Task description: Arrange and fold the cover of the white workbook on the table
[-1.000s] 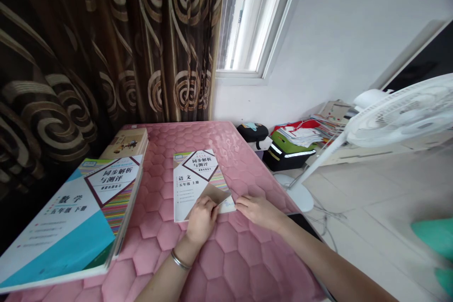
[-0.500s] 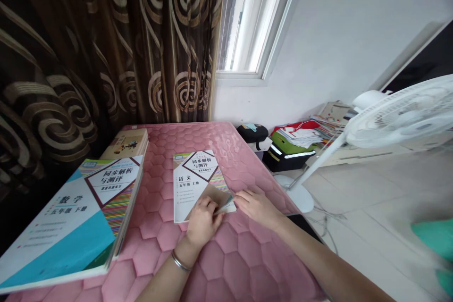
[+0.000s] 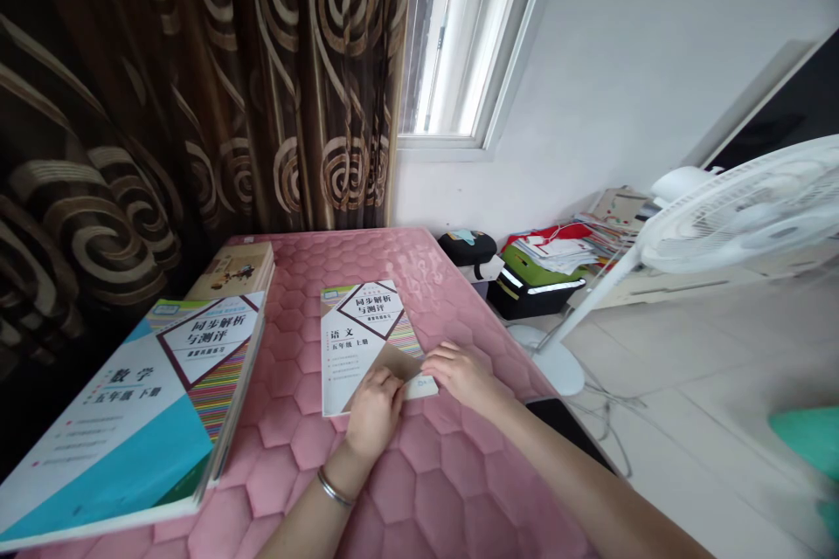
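Observation:
A white workbook [image 3: 354,358] with a striped, grey-brown cover design lies flat on the pink quilted surface [image 3: 294,393]. Its lower right cover corner is bent back, baring a pale page with small blue marks. My left hand [image 3: 376,412], a silver bangle on its wrist, is closed at the book's lower edge, fingers curled on the bent cover. My right hand [image 3: 462,376] comes in from the right, its fingers together and bent over the same corner at the book's right edge. The fingertips' exact grip is partly hidden.
To the left lies a stack of larger workbooks [image 3: 131,410], with brown-covered books [image 3: 236,269] behind it. A patterned curtain [image 3: 262,87] hangs at the back. On the right stand a white fan [image 3: 622,279] and a black and green box [image 3: 537,288] holding papers.
The raised cover corner has come down to the left, and more of the marked page shows. My right hand has shifted slightly left and up; my left hand stays nearly in place.

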Demonstrator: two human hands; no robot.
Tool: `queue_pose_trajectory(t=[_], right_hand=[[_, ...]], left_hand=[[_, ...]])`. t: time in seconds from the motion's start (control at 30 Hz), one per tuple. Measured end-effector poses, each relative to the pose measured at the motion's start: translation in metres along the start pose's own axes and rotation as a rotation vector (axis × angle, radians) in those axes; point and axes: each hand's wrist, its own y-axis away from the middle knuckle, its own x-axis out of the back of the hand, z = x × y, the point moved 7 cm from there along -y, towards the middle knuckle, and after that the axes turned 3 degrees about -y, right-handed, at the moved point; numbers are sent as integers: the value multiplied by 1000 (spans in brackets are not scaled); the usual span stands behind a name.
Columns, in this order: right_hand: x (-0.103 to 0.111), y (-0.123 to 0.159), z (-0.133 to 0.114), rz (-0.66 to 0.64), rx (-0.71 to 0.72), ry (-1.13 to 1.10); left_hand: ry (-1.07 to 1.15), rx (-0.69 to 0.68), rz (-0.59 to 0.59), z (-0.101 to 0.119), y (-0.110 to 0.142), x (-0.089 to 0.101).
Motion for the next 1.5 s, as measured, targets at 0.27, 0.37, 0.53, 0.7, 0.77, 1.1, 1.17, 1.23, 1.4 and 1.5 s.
queue_pose_trajectory(t=[0.27,0.37,0.53,0.7,0.77,1.1,1.17,1.23,1.4,1.5], right_hand=[[25,-3,3,153,-184,-18],[-11,-6,-37,50,-164,-57],[-80,13,-65,-157,-187,0],[-86,46,-26,-176,-356,89],[-81,53,-17,-195,-405,110],[-79,-11,-78,-163,-354,8],[-89,-24,-91,-169,-263,-59],[-97,-28,-89,-165,-236,-61],[-80,-14,-31,-115,-462,43],[-57,-19,8,-75,-642,44]], left_hand=[[24,42,-48,0,0,0],[-88,48,-110,1,7,-2],[-389,59,-151,-19,44,1],[-608,37,-14,-46,87,26],[-653,23,46,-50,96,35],[-671,136,63,-50,83,33],[-657,167,30,-51,81,33],[-633,187,20,-51,81,38],[-387,294,10,-59,64,61],[-145,512,-70,-82,36,66]])
